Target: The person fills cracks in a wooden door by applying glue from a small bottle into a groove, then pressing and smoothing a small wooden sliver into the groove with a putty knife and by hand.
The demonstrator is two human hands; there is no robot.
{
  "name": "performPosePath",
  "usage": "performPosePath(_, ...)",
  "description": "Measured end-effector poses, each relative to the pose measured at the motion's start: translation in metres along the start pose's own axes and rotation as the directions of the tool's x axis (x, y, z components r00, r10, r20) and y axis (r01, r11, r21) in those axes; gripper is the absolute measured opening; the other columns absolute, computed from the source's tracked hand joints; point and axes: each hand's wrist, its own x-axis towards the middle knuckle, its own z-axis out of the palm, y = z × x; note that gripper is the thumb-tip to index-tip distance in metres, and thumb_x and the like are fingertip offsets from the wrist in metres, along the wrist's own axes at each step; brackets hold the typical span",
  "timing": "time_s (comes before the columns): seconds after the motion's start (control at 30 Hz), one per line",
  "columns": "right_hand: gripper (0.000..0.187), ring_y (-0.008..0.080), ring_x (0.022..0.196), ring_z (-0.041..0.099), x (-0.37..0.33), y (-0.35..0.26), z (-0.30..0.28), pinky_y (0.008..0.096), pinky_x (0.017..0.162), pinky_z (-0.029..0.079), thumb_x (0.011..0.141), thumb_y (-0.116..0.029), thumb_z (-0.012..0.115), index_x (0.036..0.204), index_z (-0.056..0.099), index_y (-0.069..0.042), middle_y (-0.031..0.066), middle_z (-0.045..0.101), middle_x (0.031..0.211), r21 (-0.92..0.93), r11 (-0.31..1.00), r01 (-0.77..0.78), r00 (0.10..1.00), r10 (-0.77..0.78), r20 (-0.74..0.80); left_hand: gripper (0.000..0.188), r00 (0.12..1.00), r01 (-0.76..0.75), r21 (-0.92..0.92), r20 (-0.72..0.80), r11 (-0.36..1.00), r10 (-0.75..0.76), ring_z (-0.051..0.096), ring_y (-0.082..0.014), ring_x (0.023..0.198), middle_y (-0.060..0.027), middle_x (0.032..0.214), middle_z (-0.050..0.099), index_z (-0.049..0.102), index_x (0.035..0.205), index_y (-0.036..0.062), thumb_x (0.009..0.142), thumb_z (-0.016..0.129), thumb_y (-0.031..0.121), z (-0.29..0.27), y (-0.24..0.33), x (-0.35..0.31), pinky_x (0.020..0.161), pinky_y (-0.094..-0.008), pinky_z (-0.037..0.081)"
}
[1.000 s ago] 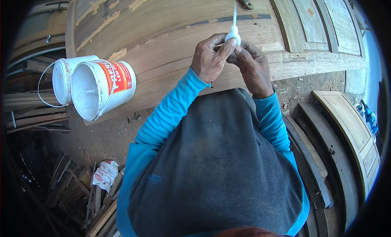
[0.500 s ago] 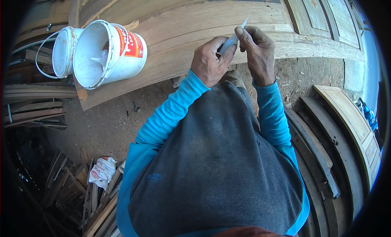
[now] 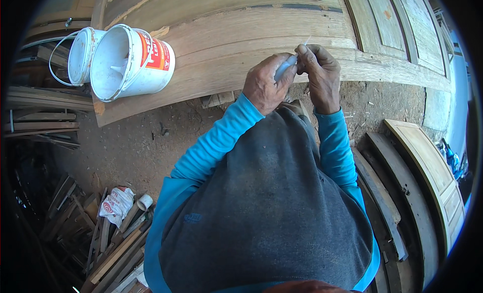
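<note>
My left hand (image 3: 264, 86) is closed around a small pale plastic squeeze bottle (image 3: 286, 67) with a tapered tip. It is held tilted, its tip up and to the right, over the near edge of a wooden door (image 3: 216, 54). The fingers of my right hand (image 3: 323, 76) are pinched at the bottle's narrow nozzle, whose thin point sticks out above the thumb. My palm and fingers hide most of the bottle's body.
A white bucket (image 3: 161, 84) lies tipped on the door at left, a white pointed nozzle (image 3: 119, 69) inside it. Beside it is another white bucket (image 3: 77, 56). Scrap wood and a white printed sack (image 3: 117, 205) lie lower left; boards and a panelled door (image 3: 427, 167) lean at right.
My right fingers have shifted along the nozzle, so less of its tip shows. Both hands remain together around the bottle. The view has tilted slightly.
</note>
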Motion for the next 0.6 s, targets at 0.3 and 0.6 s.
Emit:
performPosePath(0.3,0.026,0.0065,0.066,0.056,0.017,-0.015,-0.084,0.0241,0.061,0.044,0.098,-0.027,0.078,0.086,0.071,-0.004,-0.0014,0.064,0.073,-0.083,0.996,-0.018,1.0,0.018,-0.006,0.021,1.0,0.0,0.016,0.006,1.0,0.0,0.074,-0.033,0.089,-0.0179,0.097,0.073,0.067,0.112,0.0014,0.1,0.069,0.018,0.079,0.025,0.019,0.076,-0.0407,0.057)
performPosePath(0.6,0.022,0.0066,0.069,0.057,0.019,-0.024,-0.119,0.024,0.063,0.046,0.101,-0.023,0.074,0.093,0.072,-0.002,-0.0002,0.067,0.075,-0.023,0.999,0.022,0.997,-0.02,0.073,0.031,0.951,0.287,-0.439,0.238,0.852,-0.198,0.061,-0.0114,0.079,-0.0045,0.087,0.066,0.065,0.112,0.0008,0.11,0.057,0.031,0.106,0.033,0.023,0.071,-0.0294,0.051)
